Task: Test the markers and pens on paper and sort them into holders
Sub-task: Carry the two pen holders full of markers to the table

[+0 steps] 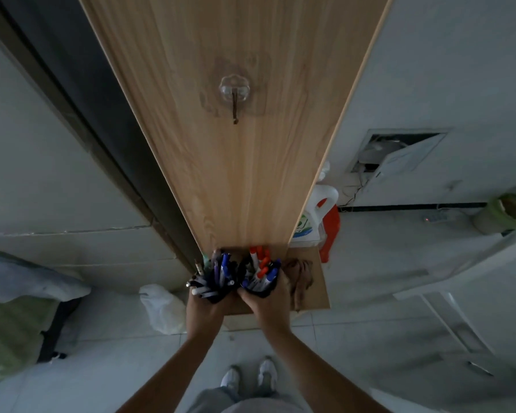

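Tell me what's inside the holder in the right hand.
The right holder, gripped by the right hand, holds markers with red, orange and blue caps standing cap-up. Their lower barrels and the holder's bottom are hidden by its dark wall and the hand.

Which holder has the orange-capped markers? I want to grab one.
The holder in the right hand. Orange caps stick up among its blue ones; the holder in the left hand shows only blue, dark and white pens.

Both dark pen holders [221,295] are mostly hidden behind the hands [203,308] and packed pens [225,268], whose labels are too small to read.
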